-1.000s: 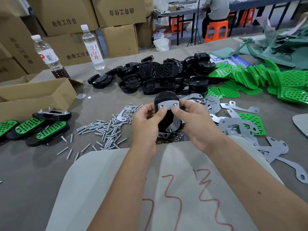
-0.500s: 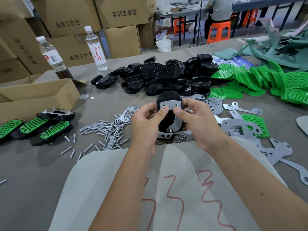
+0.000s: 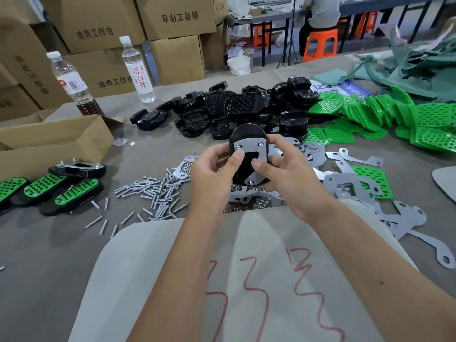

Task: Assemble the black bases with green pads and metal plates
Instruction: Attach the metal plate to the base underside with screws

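Head view, looking down: we see two bare hands holding one black base above the near middle of a grey table. The left hand curls round the left side of the base, its thumb pressed on the face. The right hand wraps the right side, fingers behind, its thumb lying on the metal plate. That grey plate sits flat on the black base, with small screw heads at its two far corners and one at its near tip.

Under the hands we see a scatter of small nuts and more loose plates spreading to the right. To the left lies a spread of silver screws. Farther left, three finished bases with green pads lie side by side, and one more with its plate upward just beyond them, beside an open cardboard box.

Across the far middle we see a heap of black bases. To its right lies a pile of green pads. Two water bottles stand far left before stacked cartons. A pale apron with red squiggles fills the near edge.
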Tool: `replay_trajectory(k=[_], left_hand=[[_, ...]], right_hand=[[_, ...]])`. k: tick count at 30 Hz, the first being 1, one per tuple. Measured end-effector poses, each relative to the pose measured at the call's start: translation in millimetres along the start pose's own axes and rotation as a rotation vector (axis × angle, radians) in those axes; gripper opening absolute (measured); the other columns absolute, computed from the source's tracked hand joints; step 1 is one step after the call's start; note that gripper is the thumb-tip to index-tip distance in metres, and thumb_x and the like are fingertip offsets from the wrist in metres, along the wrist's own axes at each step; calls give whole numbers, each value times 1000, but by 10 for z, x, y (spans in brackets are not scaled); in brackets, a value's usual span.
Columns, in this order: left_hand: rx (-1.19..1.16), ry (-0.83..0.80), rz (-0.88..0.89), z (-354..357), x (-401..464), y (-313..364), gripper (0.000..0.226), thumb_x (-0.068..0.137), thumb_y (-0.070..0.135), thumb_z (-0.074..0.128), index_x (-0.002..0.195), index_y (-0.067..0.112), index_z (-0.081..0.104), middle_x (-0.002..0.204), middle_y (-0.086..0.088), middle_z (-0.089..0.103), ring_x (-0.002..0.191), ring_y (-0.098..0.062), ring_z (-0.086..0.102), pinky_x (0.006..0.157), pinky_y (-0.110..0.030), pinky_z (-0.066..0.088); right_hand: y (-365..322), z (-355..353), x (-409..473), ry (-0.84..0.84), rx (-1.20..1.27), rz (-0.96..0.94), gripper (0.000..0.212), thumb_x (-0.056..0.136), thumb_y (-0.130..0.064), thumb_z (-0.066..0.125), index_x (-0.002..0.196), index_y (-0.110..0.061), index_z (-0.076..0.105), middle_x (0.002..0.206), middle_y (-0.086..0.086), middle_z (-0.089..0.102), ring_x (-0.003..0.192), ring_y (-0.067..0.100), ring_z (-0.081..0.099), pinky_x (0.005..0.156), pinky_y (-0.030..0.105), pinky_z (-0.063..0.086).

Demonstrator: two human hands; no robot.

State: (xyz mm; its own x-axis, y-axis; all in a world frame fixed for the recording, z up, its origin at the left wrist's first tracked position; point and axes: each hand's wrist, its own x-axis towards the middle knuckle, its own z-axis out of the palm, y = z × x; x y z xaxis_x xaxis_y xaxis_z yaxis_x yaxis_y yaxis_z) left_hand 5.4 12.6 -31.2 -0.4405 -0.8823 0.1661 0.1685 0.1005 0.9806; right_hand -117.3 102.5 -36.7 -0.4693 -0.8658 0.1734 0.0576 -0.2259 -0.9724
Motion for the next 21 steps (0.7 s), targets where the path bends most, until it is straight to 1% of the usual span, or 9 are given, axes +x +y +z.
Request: replay_trajectory(k=[3,6,8,10,13,15,17,18,21], left_hand=[[316,-40,36,-108,32,-22,11,93,37,75,98,28,71,99,8,75,95,-11,69,83,-32,55],[810,-232,125,-268,59,-46,21,78,43,88,86,35,70,95,16,67,100,-8,55,81,-17,41],[996,-354,124,-282,52,-28,27,70,51,91,86,43,70,97,17,61,102,-6,42,75,-5,28],[1083,-374,125,-258,50,-29,25,72,54,88,84,48,67,96,18,55,100,-7,36,70,-8,24],[1086,-338,149,-249,65,-50,20,84,43,83,84,44,63,99,18,57,102,-8,39,68,-13,25],[1051,-301,194,-272,89,-90,11,92,30,77,90,35,67,101,12,62,106,-15,47,75,-15,30],[1018,-235,211,-294,116,-126,4,95,22,72,92,23,71,101,5,65,107,-21,54,91,-33,42],[1011,-193,213,-305,128,-136,6,96,21,71,90,21,72,99,4,66,105,-22,55,91,-38,44],[974,-85,246,-332,154,-148,15,98,20,69,84,13,70,84,3,64,90,-23,57,78,-37,41]], right_hand=[[35,-47,22,126,-8,6,28,101,-8,64,120,-28,59,93,10,80,79,25,78,67,34,62],[44,-125,72,247,36,-14,28,101,-6,65,119,-26,59,89,9,80,78,28,78,69,41,65],[43,-170,93,281,77,-38,28,100,-3,65,119,-23,59,89,10,79,78,29,77,71,46,66],[51,-179,99,296,110,-53,29,100,-2,64,122,-21,58,92,12,79,82,32,77,73,47,65],[64,-168,90,320,141,-65,29,100,-1,64,121,-21,59,95,13,79,89,34,77,72,44,65],[55,-170,91,335,160,-71,29,100,-1,64,119,-23,60,95,12,80,89,32,78,72,41,65],[54,-177,98,347,172,-64,28,100,-2,65,119,-22,60,97,13,79,91,32,78,74,42,65],[56,-180,101,355,182,-56,27,100,-3,65,120,-21,60,99,14,79,93,33,78,76,44,65],[61,-184,117,378,217,-25,26,100,-3,66,118,-20,61,103,18,77,98,37,76,77,48,65]])
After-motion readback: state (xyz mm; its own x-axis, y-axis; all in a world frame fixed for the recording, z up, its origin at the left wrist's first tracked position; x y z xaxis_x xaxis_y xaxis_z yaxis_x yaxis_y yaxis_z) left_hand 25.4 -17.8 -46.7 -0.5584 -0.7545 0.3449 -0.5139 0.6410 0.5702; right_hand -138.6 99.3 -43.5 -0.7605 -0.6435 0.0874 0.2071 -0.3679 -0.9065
